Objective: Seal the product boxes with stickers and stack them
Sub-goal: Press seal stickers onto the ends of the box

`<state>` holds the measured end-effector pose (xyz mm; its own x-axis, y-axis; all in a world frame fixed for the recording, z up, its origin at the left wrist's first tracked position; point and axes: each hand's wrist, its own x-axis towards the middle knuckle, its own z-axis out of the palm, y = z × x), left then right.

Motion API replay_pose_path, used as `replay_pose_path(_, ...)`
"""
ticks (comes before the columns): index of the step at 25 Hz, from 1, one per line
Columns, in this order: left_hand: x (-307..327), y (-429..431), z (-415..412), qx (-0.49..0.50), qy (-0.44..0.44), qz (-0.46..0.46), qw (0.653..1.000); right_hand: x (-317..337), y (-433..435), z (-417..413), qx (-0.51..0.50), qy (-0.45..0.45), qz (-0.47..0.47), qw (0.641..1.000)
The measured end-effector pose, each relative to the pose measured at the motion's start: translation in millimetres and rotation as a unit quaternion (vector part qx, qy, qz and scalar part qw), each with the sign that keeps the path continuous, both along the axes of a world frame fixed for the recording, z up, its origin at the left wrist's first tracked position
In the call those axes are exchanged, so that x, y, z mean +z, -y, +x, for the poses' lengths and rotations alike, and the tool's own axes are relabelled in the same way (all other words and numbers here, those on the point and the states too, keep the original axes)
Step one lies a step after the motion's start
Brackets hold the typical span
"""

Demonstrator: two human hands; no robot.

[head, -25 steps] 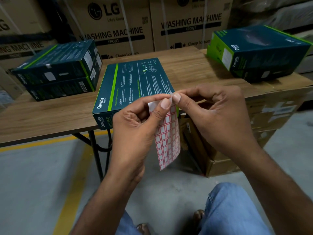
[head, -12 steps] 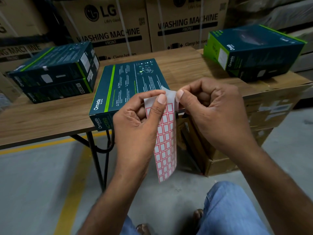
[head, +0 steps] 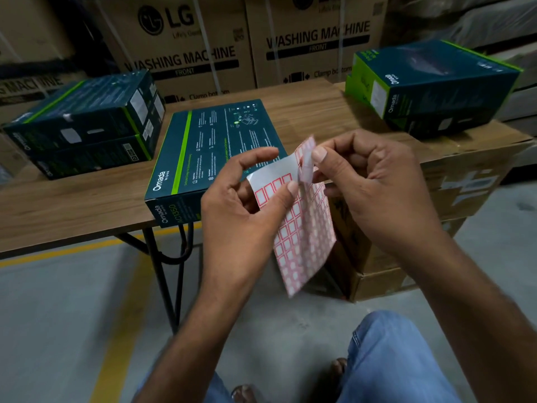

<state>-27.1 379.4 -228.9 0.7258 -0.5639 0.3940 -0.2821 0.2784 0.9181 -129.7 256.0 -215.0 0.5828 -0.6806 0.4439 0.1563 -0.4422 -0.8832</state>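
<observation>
The left hand (head: 247, 207) holds the sticker sheet (head: 305, 242) in front of the body, above the floor and just before the edge of the desk (head: 72, 205). Its grip is closed on the upper part of the sheet, with the thumb pressing on the front and the other fingers behind. I think this is to keep the backing paper tight while the other hand pulls. The right hand (head: 374, 184) has its grip closed on a sticker (head: 305, 158) at the top corner, pinched between thumb and forefinger and lifted away from the sheet. I cannot tell if it is one sticker or a short row. The sheet is white with many small red frames in rows. A bare white area near the top shows where stickers are already gone, and the lower part hangs loose and a little curved. The flat box (head: 215, 146) lies on the desk directly behind the hands, its short side facing the person, probably so that the sticker can go on the flap without much reaching. Two stacked boxes (head: 84, 126) stand at the left end of the desk, probably the finished ones. One more box (head: 436, 91) rests on a brown carton (head: 470, 175) at the right, probably waiting.
</observation>
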Motion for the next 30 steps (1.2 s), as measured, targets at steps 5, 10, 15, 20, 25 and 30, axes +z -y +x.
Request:
replay_pose_path(5,1,12,4,-0.007,-0.017,0.019,1.0,-1,11,-2,-0.009,-0.015,0.003,1.0)
replay_pose_path(10,8,40,3,-0.011,-0.063,0.005,0.998,2,28,-5,-0.079,0.052,0.104,0.99)
replay_pose_path(15,11,98,11,-0.041,-0.154,0.026,0.987,-4,74,-8,-0.105,0.023,0.163,0.981)
replay_pose_path(20,7,159,21,-0.025,-0.148,0.066,0.986,-4,123,-8,-0.135,0.0,0.16,0.978)
replay_pose_path(25,-5,219,32,-0.006,-0.226,0.098,0.969,-7,160,-7,-0.146,-0.01,0.145,0.979)
replay_pose_path(30,-39,259,63,0.075,-0.183,0.145,0.969,-19,189,7,-0.135,-0.047,0.143,0.979)
